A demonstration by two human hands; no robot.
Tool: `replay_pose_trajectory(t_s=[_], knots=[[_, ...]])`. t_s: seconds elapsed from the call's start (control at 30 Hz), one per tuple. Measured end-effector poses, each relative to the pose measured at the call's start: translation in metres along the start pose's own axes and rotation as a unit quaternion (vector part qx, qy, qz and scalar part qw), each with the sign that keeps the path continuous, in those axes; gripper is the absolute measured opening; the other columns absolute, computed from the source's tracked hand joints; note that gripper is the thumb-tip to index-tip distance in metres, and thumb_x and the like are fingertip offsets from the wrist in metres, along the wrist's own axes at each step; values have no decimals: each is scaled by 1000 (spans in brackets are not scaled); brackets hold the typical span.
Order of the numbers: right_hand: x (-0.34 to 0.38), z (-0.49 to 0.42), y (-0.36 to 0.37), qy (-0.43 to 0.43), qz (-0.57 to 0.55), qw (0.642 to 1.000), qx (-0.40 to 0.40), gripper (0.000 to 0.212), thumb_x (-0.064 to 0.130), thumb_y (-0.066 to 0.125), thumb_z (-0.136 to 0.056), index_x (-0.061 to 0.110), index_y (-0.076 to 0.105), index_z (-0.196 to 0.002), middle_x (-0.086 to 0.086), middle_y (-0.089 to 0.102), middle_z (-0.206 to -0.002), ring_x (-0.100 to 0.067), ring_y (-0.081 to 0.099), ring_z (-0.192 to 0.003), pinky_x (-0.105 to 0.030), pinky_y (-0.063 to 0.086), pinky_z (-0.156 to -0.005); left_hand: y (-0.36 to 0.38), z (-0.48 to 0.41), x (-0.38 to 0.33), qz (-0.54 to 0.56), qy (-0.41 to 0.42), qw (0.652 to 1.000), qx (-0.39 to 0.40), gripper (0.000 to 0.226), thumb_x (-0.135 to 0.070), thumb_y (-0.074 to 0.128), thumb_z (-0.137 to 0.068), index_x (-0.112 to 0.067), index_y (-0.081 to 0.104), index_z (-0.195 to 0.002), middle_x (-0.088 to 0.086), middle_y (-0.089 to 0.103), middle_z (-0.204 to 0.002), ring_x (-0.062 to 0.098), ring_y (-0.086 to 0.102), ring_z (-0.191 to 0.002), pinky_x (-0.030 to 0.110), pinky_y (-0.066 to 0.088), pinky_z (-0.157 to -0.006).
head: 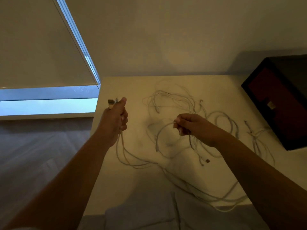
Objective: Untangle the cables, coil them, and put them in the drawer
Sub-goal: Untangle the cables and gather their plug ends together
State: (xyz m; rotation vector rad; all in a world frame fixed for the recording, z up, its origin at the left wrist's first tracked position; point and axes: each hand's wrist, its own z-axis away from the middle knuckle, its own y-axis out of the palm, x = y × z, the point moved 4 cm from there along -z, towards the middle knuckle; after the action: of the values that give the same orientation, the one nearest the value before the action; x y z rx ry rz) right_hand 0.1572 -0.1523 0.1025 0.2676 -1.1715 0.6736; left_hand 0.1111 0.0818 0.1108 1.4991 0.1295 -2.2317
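Observation:
Several white cables (176, 100) lie tangled across a white tabletop (126, 87). My left hand (114, 120) is raised above the table's left side and grips a bunch of cable ends, with connector plugs (111, 102) sticking up out of the fist and the cords trailing down to the table. My right hand (191, 124) hovers over the middle and pinches a loop of white cable (160, 130) that curves down to the left. More cable strands hang under that hand. No drawer is in view.
A dark box with a red top (279, 100) stands at the table's right edge. A bundled white cable (255, 135) lies beside it. A window with a lowered blind (41, 52) is to the left, wooden floor below it. A white wall runs behind the table.

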Motion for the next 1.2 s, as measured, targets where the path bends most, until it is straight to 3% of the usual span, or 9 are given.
replay_pose_trajectory(t_s=[0.2, 0.33, 0.47, 0.63, 0.73, 0.87, 1.03, 1.2], knots=[[15, 14, -15, -26, -143, 986, -86, 26, 17, 41, -101, 10, 60, -84, 2, 52, -67, -8, 52, -62, -22, 49, -70, 33, -2, -10, -5, -22, 997, 71, 43, -38, 48, -98, -18, 36, -61, -7, 28, -46, 6, 23, -39, 17, 18, -37], [28, 15, -13, -69, -150, 979, -116, 25, 12, 41, -100, 10, 59, -84, 1, 52, -68, -4, 56, -62, -20, 48, -72, 51, 0, -7, -26, -40, 993, 106, 46, -44, 48, -96, -13, 55, -63, -4, 40, -47, 7, 30, -39, 20, 23, -39], [38, 18, -7, -105, -164, 974, -113, 23, 7, 41, -100, 9, 58, -84, 1, 53, -68, -3, 56, -62, -17, 50, -69, 69, 3, -6, -57, -47, 984, 159, 46, -50, 39, -97, -16, 69, -95, -2, 67, -66, 4, 36, -44, 15, 24, -38], [33, 21, 6, -102, -162, 979, -74, 22, 5, 40, -99, 9, 57, -85, 0, 53, -70, -7, 55, -65, -18, 50, -69, 79, 4, -10, -4, -9, 984, 177, 37, -51, 39, -95, -32, 66, -111, -5, 70, -87, 3, 34, -48, 14, 22, -38], [18, 21, 12, -35, -138, 988, -62, 23, 12, 41, -101, 11, 59, -86, -1, 53, -72, -9, 53, -65, -24, 52, -74, 79, 4, -15, 40, 23, 984, 170, 28, -42, 45, -96, -32, 67, -109, -9, 69, -88, 2, 36, -50, 13, 24, -40], [9, 22, 19, 22, -84, 996, -33, 20, 16, 42, -101, 7, 59, -95, -4, 54, -72, -12, 53, -63, -35, 53, -79, 80, 9, -16, 21, 58, 982, 180, 22, -27, 48, -98, -26, 67, -107, -12, 66, -86, 2, 36, -53, 13, 25, -43], [28, 20, 25, -29, -80, 996, -40, 19, 20, 46, -100, 7, 59, -103, -6, 60, -76, -18, 59, -70, -25, 55, -71, 85, 12, -17, 14, 57, 978, 200, 22, -19, 43, -101, -20, 64, -106, -9, 55, -68, 3, 35, -54, 17, 24, -46], [34, 17, 27, -49, -75, 994, -55, 15, 16, 48, -99, 8, 58, -91, -6, 52, -66, -16, 51, -57, -39, 56, -73, 88, 15, -18, -18, 56, 979, 197, 21, -16, 46, -100, -21, 66, -100, -8, 62, -78, 4, 37, -59, 17, 28, -48]])
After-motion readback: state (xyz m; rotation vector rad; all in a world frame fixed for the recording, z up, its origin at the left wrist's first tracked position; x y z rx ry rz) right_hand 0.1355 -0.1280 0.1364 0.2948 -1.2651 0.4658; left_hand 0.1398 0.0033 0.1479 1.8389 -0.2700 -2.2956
